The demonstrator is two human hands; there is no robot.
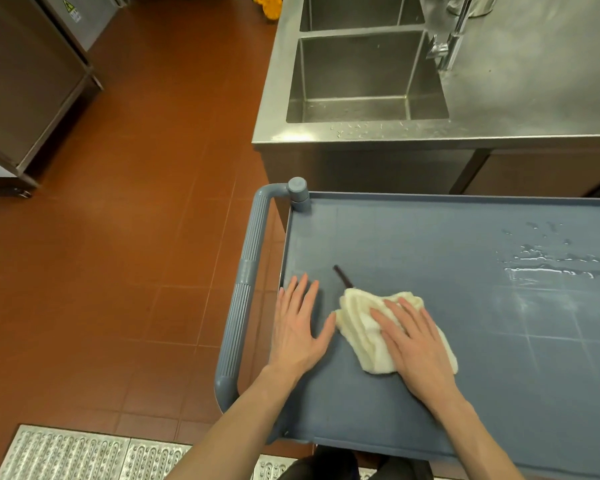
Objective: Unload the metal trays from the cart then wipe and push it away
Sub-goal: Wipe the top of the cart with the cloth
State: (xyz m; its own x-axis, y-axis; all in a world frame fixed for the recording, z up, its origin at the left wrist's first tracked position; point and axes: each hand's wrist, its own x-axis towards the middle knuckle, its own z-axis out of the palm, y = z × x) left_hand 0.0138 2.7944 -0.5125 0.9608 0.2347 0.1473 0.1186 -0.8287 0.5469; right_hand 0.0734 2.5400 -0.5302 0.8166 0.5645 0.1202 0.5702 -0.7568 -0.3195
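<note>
The blue-grey plastic cart (465, 393) fills the lower right, its ribbed handle (243, 299) on the left. No metal trays are in view. My right hand (416, 344) lies flat, fingers spread, pressing a crumpled cream cloth (361, 327) onto the cart's top shelf. My left hand (298, 323) rests flat and empty on the shelf near the handle side, fingers apart. A small dark stick-like item (342, 274) lies just beyond the cloth. Water streaks (551, 265) sit on the shelf at the right.
A stainless steel counter with a double sink (364, 74) and a tap (447, 46) stands right behind the cart. A metal cabinet (32, 91) is at the upper left. Red tile floor (136, 237) lies to the left, a metal drain grate (84, 455) at the bottom.
</note>
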